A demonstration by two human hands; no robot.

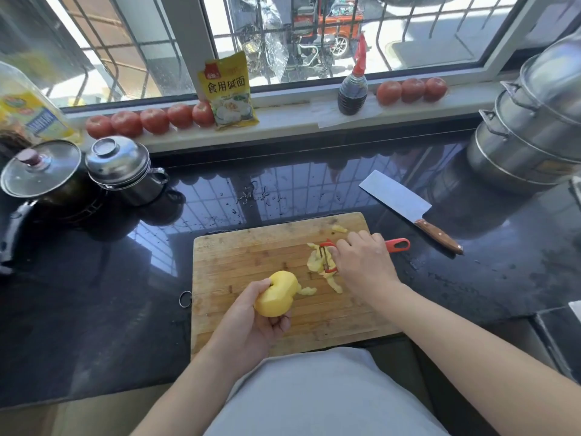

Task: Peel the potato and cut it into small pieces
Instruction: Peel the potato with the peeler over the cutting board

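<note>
Bright window backlight, fisheye-warped edges

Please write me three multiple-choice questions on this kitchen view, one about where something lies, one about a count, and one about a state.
1. Where does the cleaver lie?
A. On the cutting board
B. On the dark counter to the right of the board
C. On the windowsill

2. How many tomatoes sit on the windowsill to the right of the dark sauce bottle?
A. Three
B. Five
C. One

3. What state is the potato in?
A. Cut into small pieces
B. Untouched, with all its skin
C. Whole, its visible side peeled, held in the left hand

Answers: 1 B, the blade rests on the counter beyond the cutting board. 2 A, three tomatoes stand there in a row. 3 C, it shows bare yellow flesh, with peels on the board and the right hand gripping the red peeler.
</note>
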